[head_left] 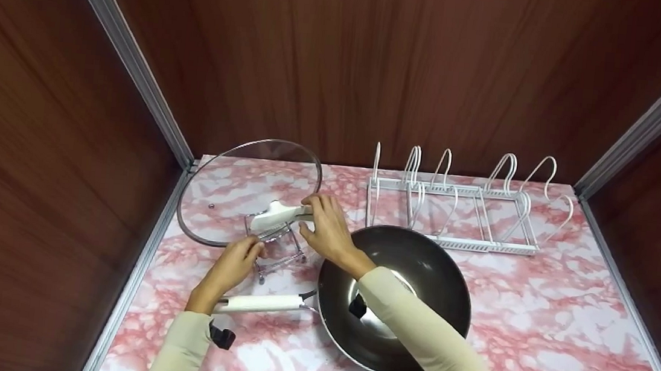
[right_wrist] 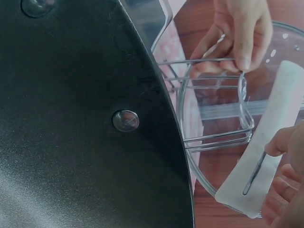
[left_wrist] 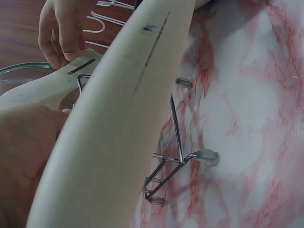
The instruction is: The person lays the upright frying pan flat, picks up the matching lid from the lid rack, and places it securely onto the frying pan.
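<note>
A large glass lid with a white handle leans upright at the back left, its handle facing me. My right hand holds the right end of that handle; in the right wrist view the thumb lies on its white surface. Below the handle is a chrome wire stand with small clear feet. My left hand pinches a wire of the stand, as the right wrist view shows. Under my right forearm sits a dark wok, its white handle pointing left past my left wrist.
A white wire rack with several upright loops stands at the back right, just behind the wok. Brown wood-look panels close off the back and both sides. The table has a red and white marbled top.
</note>
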Available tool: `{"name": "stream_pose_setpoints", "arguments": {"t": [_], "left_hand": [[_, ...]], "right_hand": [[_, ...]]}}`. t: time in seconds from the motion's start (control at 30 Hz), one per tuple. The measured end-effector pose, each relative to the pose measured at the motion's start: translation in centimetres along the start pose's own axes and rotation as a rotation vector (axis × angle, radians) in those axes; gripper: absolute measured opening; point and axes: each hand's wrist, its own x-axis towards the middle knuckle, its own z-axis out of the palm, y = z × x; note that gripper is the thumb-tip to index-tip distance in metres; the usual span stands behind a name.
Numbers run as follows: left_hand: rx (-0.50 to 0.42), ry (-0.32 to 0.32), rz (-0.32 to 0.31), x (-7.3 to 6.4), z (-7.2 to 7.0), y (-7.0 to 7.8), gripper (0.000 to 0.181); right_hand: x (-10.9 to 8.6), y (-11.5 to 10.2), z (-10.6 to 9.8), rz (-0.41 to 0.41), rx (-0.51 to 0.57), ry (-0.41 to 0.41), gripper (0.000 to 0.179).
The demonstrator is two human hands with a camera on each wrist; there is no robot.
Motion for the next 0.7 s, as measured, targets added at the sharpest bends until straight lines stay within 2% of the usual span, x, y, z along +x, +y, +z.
{"name": "stream_pose_setpoints", "arguments": {"t": [0.37, 0.7], "left_hand": [[-0.008, 0.024, 0.005, -0.01, 0.17, -0.06, 0.021], [-0.017, 0.025, 0.002, -0.09, 0.31, -0.22, 0.022]], "right_hand": [[0.35, -0.25, 0.55, -0.042, -0.025, 0.016, 0.042], [0.82, -0.53, 0.87, -0.071, -0.1, -0.032, 0.04]]}}
